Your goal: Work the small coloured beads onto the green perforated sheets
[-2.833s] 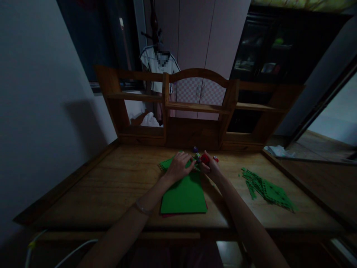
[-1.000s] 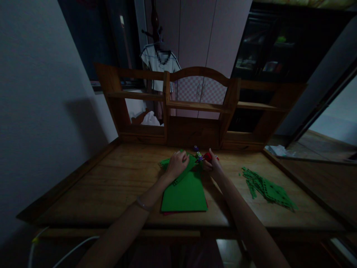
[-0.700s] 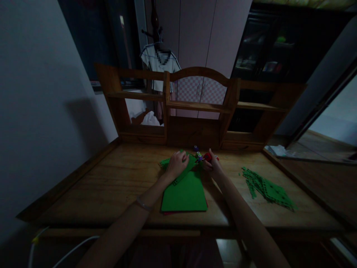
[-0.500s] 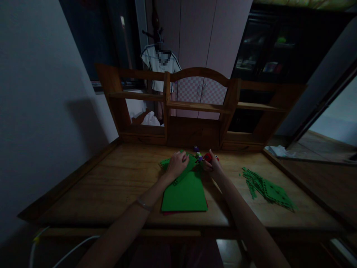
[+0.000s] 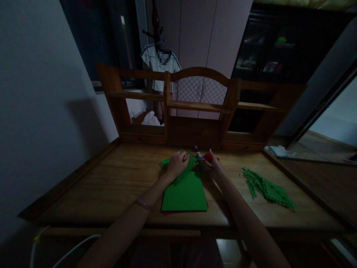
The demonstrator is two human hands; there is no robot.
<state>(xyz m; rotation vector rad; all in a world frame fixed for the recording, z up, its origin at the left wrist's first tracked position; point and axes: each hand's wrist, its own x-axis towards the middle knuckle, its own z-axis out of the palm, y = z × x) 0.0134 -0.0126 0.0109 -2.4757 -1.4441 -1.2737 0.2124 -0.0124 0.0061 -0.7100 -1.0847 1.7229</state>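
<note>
Left hand (image 5: 177, 164) curled, I have it closed on a perforated green sheet (image 5: 182, 176) that vanishes under the knuckles; my right hand (image 5: 213, 166) is wrapped around a red object (image 5: 208, 157), thumb up, its fingers covering too much for me to name it. Both forearms are cut off at the bottom of the head view. On the desk (image 5: 119, 186), nearest me, lies a flat, smooth green stack (image 5: 185, 197), a reddish edge (image 5: 168, 213) showing beneath; the perforated sheet slants across its far end. Another green piece (image 5: 164, 162) is half hidden behind the left hand. Well to the right sits a tangle of green scraps (image 5: 270, 190), strips full of holes. Beyond the stack, between the hands, I make out little eye-marked pieces, two purple (image 5: 196, 148) and one green (image 5: 198, 153), too small to read; a red one (image 5: 217, 158) is mostly behind the right hand. Farther back, the wooden hutch (image 5: 167, 91) has open compartments under an arched rail. Past it hang a white shirt (image 5: 153, 61), its collar pixelated, and, rightward, a dark glass-fronted cabinet (image 5: 259, 48) holds dim items I can't identify.
</note>
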